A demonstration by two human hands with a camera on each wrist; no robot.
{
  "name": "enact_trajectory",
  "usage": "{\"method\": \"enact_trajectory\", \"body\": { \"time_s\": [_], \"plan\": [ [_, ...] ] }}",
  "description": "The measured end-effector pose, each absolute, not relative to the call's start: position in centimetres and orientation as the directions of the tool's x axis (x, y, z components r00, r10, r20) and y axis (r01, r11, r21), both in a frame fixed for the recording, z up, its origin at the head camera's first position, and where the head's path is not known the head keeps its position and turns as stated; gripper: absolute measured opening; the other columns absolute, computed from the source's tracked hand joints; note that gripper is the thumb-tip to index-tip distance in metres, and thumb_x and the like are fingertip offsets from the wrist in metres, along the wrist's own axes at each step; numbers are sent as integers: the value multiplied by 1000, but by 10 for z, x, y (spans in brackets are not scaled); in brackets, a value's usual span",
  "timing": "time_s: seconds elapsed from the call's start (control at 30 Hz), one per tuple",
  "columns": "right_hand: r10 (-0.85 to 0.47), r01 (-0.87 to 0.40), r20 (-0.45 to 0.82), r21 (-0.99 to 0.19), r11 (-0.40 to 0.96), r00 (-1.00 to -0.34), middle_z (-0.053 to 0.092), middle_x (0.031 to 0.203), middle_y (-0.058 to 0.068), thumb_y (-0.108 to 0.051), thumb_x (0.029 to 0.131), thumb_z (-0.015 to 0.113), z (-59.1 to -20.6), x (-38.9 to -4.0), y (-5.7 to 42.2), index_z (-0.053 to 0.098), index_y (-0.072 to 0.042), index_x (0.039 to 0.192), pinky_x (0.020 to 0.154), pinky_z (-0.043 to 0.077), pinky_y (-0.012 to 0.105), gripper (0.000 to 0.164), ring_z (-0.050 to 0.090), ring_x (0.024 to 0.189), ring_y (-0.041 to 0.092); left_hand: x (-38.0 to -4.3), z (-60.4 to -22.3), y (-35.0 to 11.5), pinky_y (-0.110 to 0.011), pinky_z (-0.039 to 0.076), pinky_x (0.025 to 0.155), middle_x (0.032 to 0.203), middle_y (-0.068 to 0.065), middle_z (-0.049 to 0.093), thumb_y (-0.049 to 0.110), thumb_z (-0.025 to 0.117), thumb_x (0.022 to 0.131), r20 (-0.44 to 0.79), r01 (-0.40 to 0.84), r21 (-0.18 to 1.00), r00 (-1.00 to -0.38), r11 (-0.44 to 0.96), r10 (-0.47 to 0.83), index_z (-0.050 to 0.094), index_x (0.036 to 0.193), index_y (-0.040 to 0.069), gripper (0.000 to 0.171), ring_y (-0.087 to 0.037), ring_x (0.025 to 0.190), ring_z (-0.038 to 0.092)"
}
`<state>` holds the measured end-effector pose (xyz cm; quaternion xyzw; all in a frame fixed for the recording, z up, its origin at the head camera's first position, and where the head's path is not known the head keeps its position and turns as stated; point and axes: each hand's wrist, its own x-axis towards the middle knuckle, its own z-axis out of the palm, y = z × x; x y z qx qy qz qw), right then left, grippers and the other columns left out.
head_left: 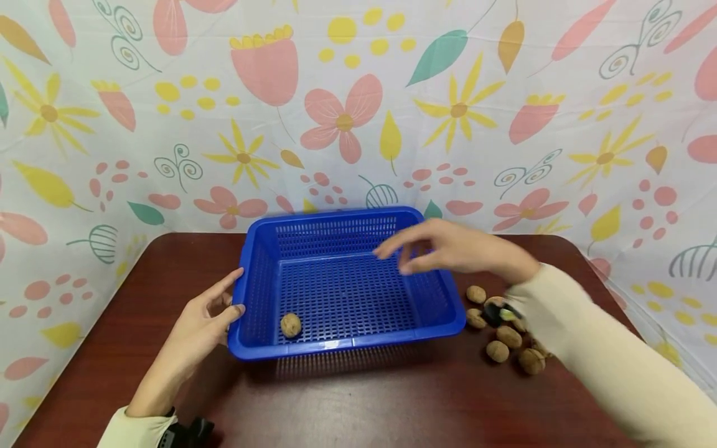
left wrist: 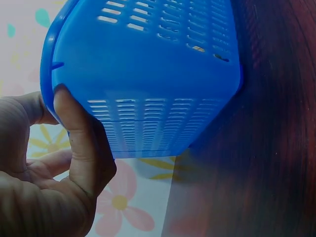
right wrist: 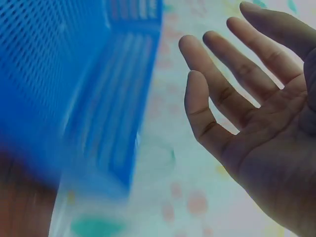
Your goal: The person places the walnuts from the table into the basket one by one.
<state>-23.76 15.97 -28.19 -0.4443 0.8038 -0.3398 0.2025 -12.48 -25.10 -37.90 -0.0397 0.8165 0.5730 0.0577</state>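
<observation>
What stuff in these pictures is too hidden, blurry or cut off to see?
Head view: how many walnuts are in the pile, because the right sleeve is in the way.
Head view: the rest of that sleeve, cut off by the picture's edge.
Left wrist view: most of the inside of the basket, hidden by its own side.
Right wrist view: the basket's near corner, too blurry for details.

White curtain with colorful floral print, glossy dark reddish-brown table, soft reflected light
</observation>
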Motion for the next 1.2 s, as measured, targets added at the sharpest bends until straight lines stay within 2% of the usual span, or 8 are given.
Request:
{"method": "enact_trajectory", "body": {
  "time_s": [0.17, 0.3, 0.43, 0.63, 0.77, 0.9, 1.03, 1.2],
  "plan": [
    [-687, -565, 78, -639, 523, -723, 71, 138, -4, -11, 100, 72, -285, -194, 247, 71, -28, 134, 92, 57, 21, 38, 70, 115, 5, -128, -381, -251, -36, 63, 59, 94, -7, 54, 10, 59, 105, -111, -107, 937, -994, 332, -8, 34, 165, 19, 65, -17, 71, 69],
    [-562, -493, 125, -657, 571, -818, 70, 140, -4, -1, 99, 69, -305, -159, 305, 69, -18, 136, 85, 60, 20, 41, 75, 107, 8, -130, -383, -249, -32, 58, 53, 92, -4, 54, 11, 61, 104, -73, -79, 932, -997, 354, -30, 40, 163, 18, 63, -14, 67, 65],
    [-452, -377, 77, -685, 624, -888, 67, 144, -10, 1, 101, 64, -336, -129, 354, 63, -10, 143, 83, 58, 17, 43, 75, 106, 8, -131, -383, -249, -30, 57, 53, 92, -1, 52, 10, 62, 104, -68, -77, 936, -997, 342, -37, 41, 162, 17, 62, -12, 68, 63],
    [-352, -266, 12, -679, 684, -936, 64, 145, -20, 0, 104, 59, -382, -96, 408, 58, -6, 147, 78, 58, 17, 44, 74, 107, 4, -130, -385, -252, -34, 65, 64, 95, 1, 52, 10, 61, 105, -106, -101, 961, -994, 256, 3, 37, 164, 16, 64, -13, 77, 69],
    [-257, -143, -68, -683, 717, -964, 67, 136, -25, -7, 106, 59, -403, -82, 426, 57, -8, 149, 74, 57, 20, 43, 73, 103, 2, -130, -386, -257, -36, 66, 65, 98, 2, 55, 12, 61, 106, -126, -114, 974, -991, 196, 48, 33, 165, 16, 66, -15, 76, 72],
    [-167, -20, -150, -683, 730, -974, 77, 119, -16, -14, 108, 59, -415, -74, 432, 55, -11, 151, 69, 57, 24, 44, 73, 98, 1, -129, -387, -265, -36, 65, 65, 104, 2, 56, 11, 60, 107, -141, -126, 983, -984, 135, 109, 29, 167, 15, 68, -16, 78, 74],
    [-119, 85, -233, -710, 699, -965, 80, 104, -5, -19, 109, 58, -422, -72, 430, 52, -19, 155, 65, 54, 27, 46, 69, 84, 10, -128, -387, -272, -36, 66, 66, 113, 3, 60, 9, 61, 106, -137, -123, 987, -981, 100, 139, 26, 167, 13, 70, -16, 82, 75],
    [-211, 25, -196, -785, 619, -958, 80, 102, -2, -9, 109, 54, -431, -76, 423, 52, -23, 154, 61, 51, 31, 48, 66, 79, 20, -128, -385, -272, -37, 66, 66, 128, 3, 54, 9, 65, 104, -106, -88, 985, -988, 149, 114, 29, 166, 13, 72, -15, 82, 75]
  ]
}}
